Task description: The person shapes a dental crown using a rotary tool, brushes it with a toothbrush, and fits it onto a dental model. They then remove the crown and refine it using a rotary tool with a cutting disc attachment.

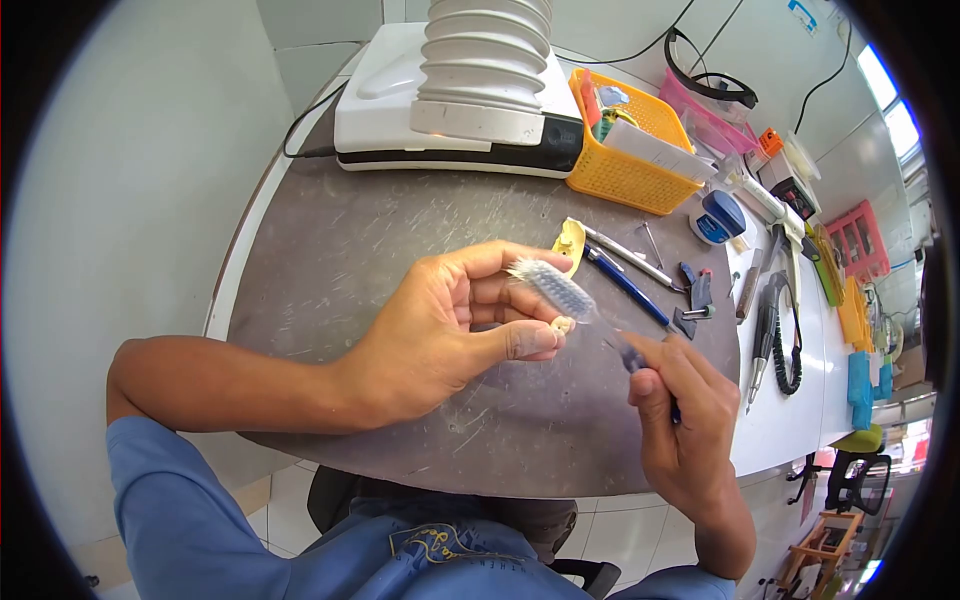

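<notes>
My right hand (685, 410) grips a toothbrush (562, 290) by its dark handle, and the brush head with frayed white bristles points to the upper left. Between thumb and fingers, my left hand (470, 305) pinches a small cream tooth-shaped piece (563, 325). The brush head overlaps the left fingers in this view, just above that piece. Beyond the left fingertips lies a yellow dental cast piece (570, 243). A blue pen (625, 287) and a silver pen-like tool (632, 256) rest on the grey tabletop beside it.
A white machine with a ribbed hose (480, 70) stands at the back. Right of it are a yellow basket (640, 170), a blue-lidded jar (720, 215) and safety glasses (715, 85). A corded handpiece (768, 325) lies at the right, near small dark pieces (697, 288).
</notes>
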Demonstrator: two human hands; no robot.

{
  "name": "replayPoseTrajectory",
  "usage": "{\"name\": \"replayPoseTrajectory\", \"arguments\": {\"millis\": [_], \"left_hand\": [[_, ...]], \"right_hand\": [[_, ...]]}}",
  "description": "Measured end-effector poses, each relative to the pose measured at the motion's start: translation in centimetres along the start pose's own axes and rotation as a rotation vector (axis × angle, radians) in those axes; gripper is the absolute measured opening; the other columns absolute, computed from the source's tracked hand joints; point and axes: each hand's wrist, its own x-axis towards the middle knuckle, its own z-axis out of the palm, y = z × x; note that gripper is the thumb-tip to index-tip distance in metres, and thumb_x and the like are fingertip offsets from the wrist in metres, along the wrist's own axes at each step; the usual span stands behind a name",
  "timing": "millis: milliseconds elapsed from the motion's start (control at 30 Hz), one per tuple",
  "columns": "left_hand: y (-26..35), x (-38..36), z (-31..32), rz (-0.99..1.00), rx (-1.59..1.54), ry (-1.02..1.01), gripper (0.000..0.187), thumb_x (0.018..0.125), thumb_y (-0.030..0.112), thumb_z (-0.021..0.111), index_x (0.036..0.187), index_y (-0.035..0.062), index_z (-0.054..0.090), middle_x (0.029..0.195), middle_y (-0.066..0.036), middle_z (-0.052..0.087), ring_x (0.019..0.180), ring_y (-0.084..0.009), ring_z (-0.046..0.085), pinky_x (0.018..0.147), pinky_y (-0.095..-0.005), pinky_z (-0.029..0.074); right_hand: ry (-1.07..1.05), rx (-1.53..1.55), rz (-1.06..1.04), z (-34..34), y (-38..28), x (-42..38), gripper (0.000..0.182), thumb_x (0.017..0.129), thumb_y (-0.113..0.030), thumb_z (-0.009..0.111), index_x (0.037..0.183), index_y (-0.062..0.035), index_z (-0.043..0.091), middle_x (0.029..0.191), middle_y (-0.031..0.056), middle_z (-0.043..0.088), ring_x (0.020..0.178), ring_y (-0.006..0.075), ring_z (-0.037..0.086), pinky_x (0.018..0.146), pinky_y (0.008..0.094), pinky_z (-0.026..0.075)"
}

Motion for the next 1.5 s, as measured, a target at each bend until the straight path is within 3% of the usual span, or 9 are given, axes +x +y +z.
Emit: {"name": "replayPoseTrajectory", "arguments": {"millis": [300, 467, 900, 1000, 1067, 1100, 1233, 1333, 1500], "left_hand": [[-0.3, 0.2, -0.1, 0.051, 0.022, -0.018, 0.054, 0.087, 0.001, 0.065, 0.136, 0.0007, 0.044, 0.102, -0.009, 0.064, 0.095, -0.0129, 0.062, 0.089, -0.0260, 0.052], [-0.3, 0.1, -0.1, 0.055, 0.030, -0.022, 0.055, 0.087, 0.001, 0.065, 0.137, 0.0004, 0.043, 0.102, -0.009, 0.064, 0.096, -0.0130, 0.062, 0.089, -0.0262, 0.052], [-0.3, 0.2, -0.1, 0.034, -0.011, -0.019, 0.048, 0.088, 0.001, 0.064, 0.132, -0.0008, 0.047, 0.098, -0.008, 0.064, 0.094, -0.0124, 0.061, 0.086, -0.0267, 0.052], [-0.1, 0.0, 0.2, 0.036, 0.007, -0.008, 0.051, 0.088, 0.000, 0.064, 0.135, -0.0005, 0.043, 0.097, -0.008, 0.064, 0.093, -0.0127, 0.061, 0.086, -0.0270, 0.052], [-0.2, 0.0, 0.1, 0.049, -0.011, -0.013, 0.054, 0.087, 0.000, 0.064, 0.136, -0.0001, 0.041, 0.097, -0.008, 0.064, 0.093, -0.0127, 0.061, 0.087, -0.0272, 0.052], [-0.3, -0.1, 0.0, 0.065, -0.035, -0.010, 0.057, 0.087, 0.000, 0.064, 0.138, 0.0002, 0.039, 0.097, -0.008, 0.064, 0.093, -0.0128, 0.061, 0.087, -0.0274, 0.052], [-0.5, 0.1, -0.1, 0.076, -0.017, -0.011, 0.062, 0.088, 0.001, 0.064, 0.141, 0.0012, 0.034, 0.098, -0.009, 0.063, 0.093, -0.0128, 0.061, 0.087, -0.0278, 0.052], [-0.4, 0.1, 0.0, 0.089, -0.061, -0.004, 0.051, 0.088, 0.000, 0.063, 0.135, 0.0001, 0.043, 0.100, -0.010, 0.063, 0.093, -0.0135, 0.062, 0.087, -0.0288, 0.053], [-0.2, -0.1, -0.1, -0.028, -0.079, 0.024, 0.018, 0.090, 0.000, 0.061, 0.108, -0.0016, 0.061, 0.105, -0.012, 0.063, 0.094, -0.0153, 0.064, 0.088, -0.0314, 0.055]], "right_hand": [[-0.099, -0.081, 0.091, -2.6, 1.8, -3.1, 0.022, 0.090, -0.007, 0.058, 0.110, -0.0013, 0.066, 0.062, 0.0077, 0.048, 0.047, 0.0166, 0.043, 0.045, 0.0302, 0.034], [0.062, -0.075, 0.086, -2.2, 1.5, -3.1, 0.023, 0.089, -0.006, 0.059, 0.110, -0.0012, 0.067, 0.061, 0.0077, 0.048, 0.047, 0.0163, 0.043, 0.045, 0.0297, 0.033], [0.087, -0.104, 0.193, -1.7, 1.9, -4.8, 0.026, 0.088, -0.006, 0.060, 0.112, -0.0024, 0.067, 0.060, 0.0071, 0.044, 0.047, 0.0173, 0.042, 0.045, 0.0295, 0.032], [0.054, -0.106, 0.114, -1.0, 0.9, -3.5, 0.027, 0.088, -0.007, 0.060, 0.113, -0.0016, 0.066, 0.060, 0.0073, 0.043, 0.047, 0.0169, 0.042, 0.045, 0.0294, 0.031], [0.097, -0.200, 0.111, -0.5, 0.9, -2.5, 0.031, 0.096, -0.022, 0.053, 0.110, 0.0017, 0.066, 0.059, 0.0044, 0.041, 0.050, 0.0129, 0.038, 0.048, 0.0275, 0.028], [0.188, -0.255, 0.080, -0.5, 1.1, -2.4, 0.030, 0.084, -0.006, 0.065, 0.114, -0.0021, 0.066, 0.061, 0.0068, 0.043, 0.046, 0.0182, 0.039, 0.045, 0.0302, 0.033], [0.175, -0.147, 0.049, -0.9, 0.7, -3.1, 0.032, 0.083, -0.003, 0.065, 0.116, -0.0032, 0.066, 0.062, 0.0070, 0.045, 0.046, 0.0182, 0.040, 0.045, 0.0300, 0.033], [0.164, -0.295, 0.130, -0.6, 1.3, -3.0, 0.030, 0.086, -0.004, 0.063, 0.116, -0.0010, 0.065, 0.062, 0.0064, 0.046, 0.048, 0.0137, 0.040, 0.045, 0.0298, 0.032], [0.266, -0.119, 0.146, -0.7, 1.9, -3.8, 0.025, 0.089, -0.009, 0.062, 0.112, 0.0003, 0.067, 0.061, 0.0060, 0.046, 0.049, 0.0135, 0.040, 0.045, 0.0280, 0.030]]}}
